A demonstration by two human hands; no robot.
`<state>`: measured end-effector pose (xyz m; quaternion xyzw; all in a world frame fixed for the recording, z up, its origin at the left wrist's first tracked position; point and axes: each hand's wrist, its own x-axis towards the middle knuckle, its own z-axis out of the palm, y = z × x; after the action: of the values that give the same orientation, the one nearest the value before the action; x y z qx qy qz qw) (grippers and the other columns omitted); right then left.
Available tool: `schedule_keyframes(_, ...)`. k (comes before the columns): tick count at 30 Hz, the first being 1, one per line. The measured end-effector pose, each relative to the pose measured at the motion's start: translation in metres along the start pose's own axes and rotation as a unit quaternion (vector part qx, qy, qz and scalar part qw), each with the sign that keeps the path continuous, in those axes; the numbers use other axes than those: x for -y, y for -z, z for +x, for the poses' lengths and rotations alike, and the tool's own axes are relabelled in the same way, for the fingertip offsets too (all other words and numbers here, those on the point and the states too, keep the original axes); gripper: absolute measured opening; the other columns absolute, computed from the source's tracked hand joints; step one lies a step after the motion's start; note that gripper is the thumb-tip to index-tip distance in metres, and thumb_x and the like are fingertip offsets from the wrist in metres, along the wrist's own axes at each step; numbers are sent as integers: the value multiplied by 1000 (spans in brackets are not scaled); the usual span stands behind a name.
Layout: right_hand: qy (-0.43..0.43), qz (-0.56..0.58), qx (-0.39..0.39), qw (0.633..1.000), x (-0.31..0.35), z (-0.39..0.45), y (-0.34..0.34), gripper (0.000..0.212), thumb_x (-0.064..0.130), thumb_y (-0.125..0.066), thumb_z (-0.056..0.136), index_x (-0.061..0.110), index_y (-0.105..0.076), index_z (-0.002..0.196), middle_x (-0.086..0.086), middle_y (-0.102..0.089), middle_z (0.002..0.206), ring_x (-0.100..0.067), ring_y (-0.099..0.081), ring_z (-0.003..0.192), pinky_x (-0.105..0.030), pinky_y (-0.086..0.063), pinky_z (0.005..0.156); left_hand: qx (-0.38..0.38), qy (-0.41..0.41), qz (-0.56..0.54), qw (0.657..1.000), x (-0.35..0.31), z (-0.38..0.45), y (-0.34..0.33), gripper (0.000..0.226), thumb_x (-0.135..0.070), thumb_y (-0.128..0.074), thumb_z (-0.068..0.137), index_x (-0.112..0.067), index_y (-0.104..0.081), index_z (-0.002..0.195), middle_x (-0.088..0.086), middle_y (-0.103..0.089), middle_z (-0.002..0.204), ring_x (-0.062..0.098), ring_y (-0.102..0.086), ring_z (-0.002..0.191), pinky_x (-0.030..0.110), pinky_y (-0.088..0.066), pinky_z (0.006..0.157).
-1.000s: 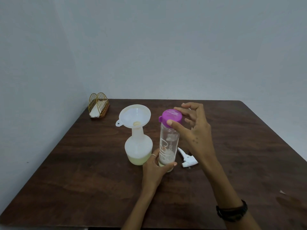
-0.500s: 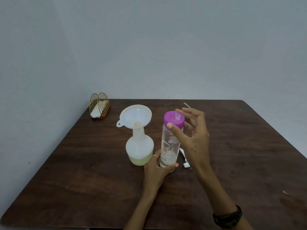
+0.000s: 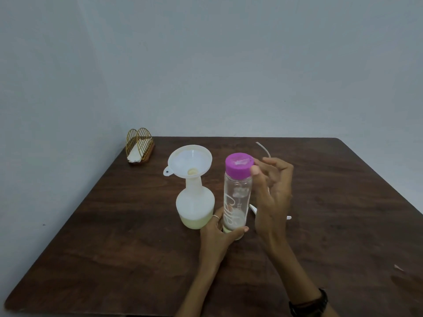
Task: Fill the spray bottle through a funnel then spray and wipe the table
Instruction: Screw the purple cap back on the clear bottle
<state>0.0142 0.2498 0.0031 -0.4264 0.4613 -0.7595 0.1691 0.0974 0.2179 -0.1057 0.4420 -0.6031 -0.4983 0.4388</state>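
We see a white spray bottle (image 3: 195, 208) standing upright near the middle of the dark wooden tabletop (image 3: 114, 236), about a third full of pale yellow-green liquid. A white funnel (image 3: 189, 161) sits in its neck, with a small yellowish residue at the bottom of its cone. Just to its right stands a clear bottle (image 3: 237, 197) with white lettering, nearly empty, a thin layer of pale liquid at its base. A purple cap (image 3: 239, 165) sits on top of it.

Our left hand (image 3: 217, 236) grips the clear bottle's base, thumb in front and fingers curled round behind. Our right hand (image 3: 273, 202) is beside the cap, fingers loosely spread and holding nothing, the thumb tip just at the cap's edge; we cannot tell whether it touches. A black watch (image 3: 309, 304) is on that wrist.

Behind the right hand lies the white sprayer head (image 3: 288, 217), mostly hidden, its dip tube (image 3: 263, 149) curving away across the tabletop. At the far left corner stands a gold wire holder (image 3: 139, 146) with white napkins (image 3: 135, 154) in it.
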Motion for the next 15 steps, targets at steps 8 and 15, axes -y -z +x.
schedule_keyframes(8, 7, -43, -16, 999, 0, 8, 6, 24, 33, -65, 82, 30, -48, 99, 9, -65, 98, -7, -62, 92, -30, -51, 82, 3, -13, 20, 1000, 2, 1, 0, 65, -51, -74, 44, -27, -63, 103, -21, -67, 96, -8, -62, 93, 7, -48, 77)
schedule_keyframes(15, -26, -61, -3, 998, 6, 7, 4, 47, 40, -79, 66, 31, -47, 99, 4, -67, 101, -15, -63, 97, -49, -50, 88, 11, -14, 18, 1000, -1, 1, 2, 49, -21, -85, 59, -28, -59, 100, -22, -64, 95, -16, -60, 89, 2, -45, 72)
